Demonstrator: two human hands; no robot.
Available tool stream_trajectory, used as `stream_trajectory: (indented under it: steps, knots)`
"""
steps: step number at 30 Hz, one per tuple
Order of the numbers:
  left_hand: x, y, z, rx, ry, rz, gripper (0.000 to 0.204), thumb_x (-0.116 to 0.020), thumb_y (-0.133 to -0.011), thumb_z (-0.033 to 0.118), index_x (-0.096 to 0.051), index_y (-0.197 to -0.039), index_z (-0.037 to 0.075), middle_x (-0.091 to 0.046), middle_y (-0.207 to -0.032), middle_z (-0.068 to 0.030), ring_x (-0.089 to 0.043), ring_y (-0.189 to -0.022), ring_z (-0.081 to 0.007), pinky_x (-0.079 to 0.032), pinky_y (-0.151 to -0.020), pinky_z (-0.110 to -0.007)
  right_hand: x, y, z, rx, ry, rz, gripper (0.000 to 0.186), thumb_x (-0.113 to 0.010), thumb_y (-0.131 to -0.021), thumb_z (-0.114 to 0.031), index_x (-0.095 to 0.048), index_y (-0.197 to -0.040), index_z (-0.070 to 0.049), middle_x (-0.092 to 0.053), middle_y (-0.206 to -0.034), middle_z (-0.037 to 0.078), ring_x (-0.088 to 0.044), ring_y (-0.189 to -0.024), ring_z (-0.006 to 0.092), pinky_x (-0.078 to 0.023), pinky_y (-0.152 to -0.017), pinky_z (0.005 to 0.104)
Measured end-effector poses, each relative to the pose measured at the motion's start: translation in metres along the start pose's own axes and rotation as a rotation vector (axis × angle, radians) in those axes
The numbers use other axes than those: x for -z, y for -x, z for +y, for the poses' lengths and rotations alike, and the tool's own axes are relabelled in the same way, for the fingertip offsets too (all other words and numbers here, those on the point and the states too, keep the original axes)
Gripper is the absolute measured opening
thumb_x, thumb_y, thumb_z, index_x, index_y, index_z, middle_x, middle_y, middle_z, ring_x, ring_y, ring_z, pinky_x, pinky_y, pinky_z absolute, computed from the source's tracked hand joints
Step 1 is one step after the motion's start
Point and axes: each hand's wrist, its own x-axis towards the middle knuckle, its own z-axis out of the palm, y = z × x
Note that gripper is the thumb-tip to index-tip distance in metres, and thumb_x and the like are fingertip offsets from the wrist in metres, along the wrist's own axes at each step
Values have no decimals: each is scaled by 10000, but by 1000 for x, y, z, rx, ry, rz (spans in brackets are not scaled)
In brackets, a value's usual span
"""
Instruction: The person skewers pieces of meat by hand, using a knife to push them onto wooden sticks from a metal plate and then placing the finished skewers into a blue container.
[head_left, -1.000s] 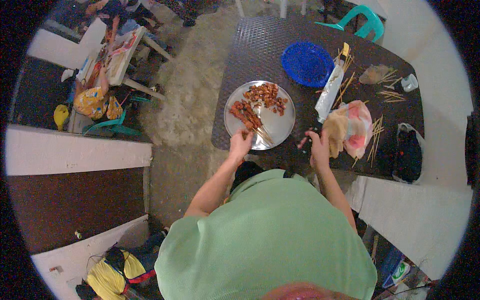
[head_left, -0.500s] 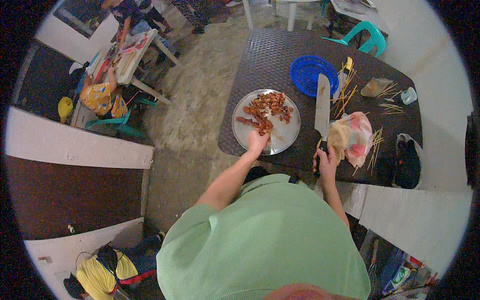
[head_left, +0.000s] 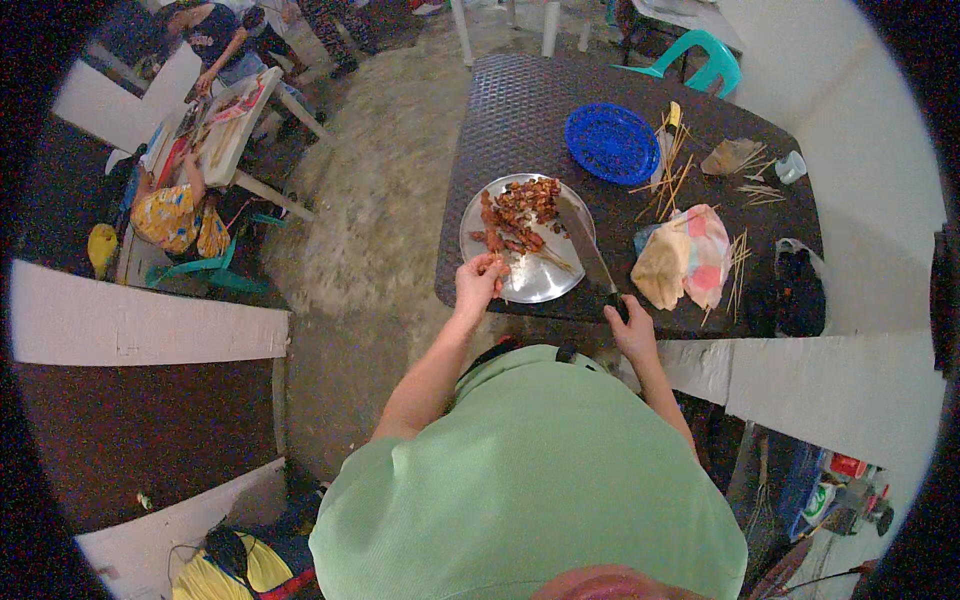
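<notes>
A round metal tray (head_left: 530,289) lies near the front edge of the table, heaped with browned chunks of meat (head_left: 520,205). My left hand (head_left: 480,282) is at its near left rim, fingers pinched on a meat skewer (head_left: 491,242) whose lower end is mostly hidden. Other thin sticks from skewers rest on the tray to the right of that hand. In my right hand (head_left: 632,326) is a large knife (head_left: 594,252), gripped by its dark handle. Its broad blade slants up and left over the tray's right side, with the tip beside the meat.
Beyond the tray sits a blue plastic basket (head_left: 612,143). Bamboo sticks (head_left: 680,185) and a yellow-handled knife (head_left: 674,116) lie beside it. Crumpled plastic bags (head_left: 684,262), a white cup (head_left: 791,167) and a dark bagged bundle (head_left: 800,288) are farther right. People work at a white table (head_left: 245,135) at far left.
The knife has swung left from upright beside the basket to over the tray. My left hand has shifted left along the tray's near rim. The whole view has turned slightly.
</notes>
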Motion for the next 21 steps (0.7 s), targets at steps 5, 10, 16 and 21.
stream_trajectory:
  steps: [5,10,16,21]
  knots:
    - [36,9,1,-79,48,-36,117,-560,-937,102,-598,-1006,16,-670,-780,-72,-466,-460,-53,-341,-377,-212,-8,6,-18,15,377,-45,358,-601,-856,-327,-558,-1060,-36,-643,-919,220,-624,-852,392,-497,-730,486]
    - [48,11,2,-132,7,-73,120,-569,-937,118,-593,-1006,23,-645,-762,-42,-455,-474,-45,-321,-397,-203,-23,15,-30,11,446,-22,309,-582,-870,-303,-532,-1022,-38,-627,-938,211,-620,-885,399,-496,-746,504]
    - [39,12,4,-92,20,-34,120,-589,-929,135,-588,-996,36,-546,-699,6,-454,-483,-49,-331,-412,-208,-28,28,-47,8,430,-129,294,-585,-872,-276,-524,-1030,-35,-627,-945,213,-618,-886,411,-497,-753,504]
    - [15,12,1,-1,-18,-184,121,-604,-918,149,-600,-970,40,-557,-677,14,-461,-495,-49,-372,-430,-206,-16,26,-36,9,379,-192,308,-600,-864,-273,-509,-994,-9,-632,-927,245,-609,-885,436,-480,-774,524]
